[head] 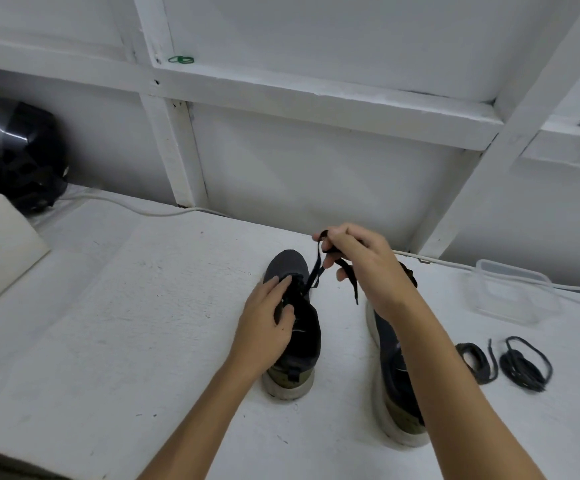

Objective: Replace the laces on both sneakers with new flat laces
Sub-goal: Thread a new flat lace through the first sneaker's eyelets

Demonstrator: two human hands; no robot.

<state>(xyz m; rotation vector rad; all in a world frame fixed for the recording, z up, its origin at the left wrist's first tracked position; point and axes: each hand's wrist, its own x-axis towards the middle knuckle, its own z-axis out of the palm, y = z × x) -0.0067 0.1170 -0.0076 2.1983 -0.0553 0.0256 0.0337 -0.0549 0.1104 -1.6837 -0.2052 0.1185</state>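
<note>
1. Near the middle of the white bench [115, 306], head view: the left sneaker [293, 327] stands toe-away, the left hand [267, 320] resting on its tongue, fingers [283, 282] loosely curved, gripping nothing I can make out.
2. At one o'clock from it, the right hand [361, 261] pinches a flat black lace [316, 271], limp and light; best held near its stiff tip.
3. At three o'clock, the right sneaker [390, 382]; beyond it, two coiled laces [523, 363].

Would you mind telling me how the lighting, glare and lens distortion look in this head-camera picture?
Head view: soft, even light with faint shadows beside the left sneaker; one bright glare streak on the black helmet; wide-angle distortion bends the white wall beams; the lace gripped by the right hand looks slightly soft.
</note>
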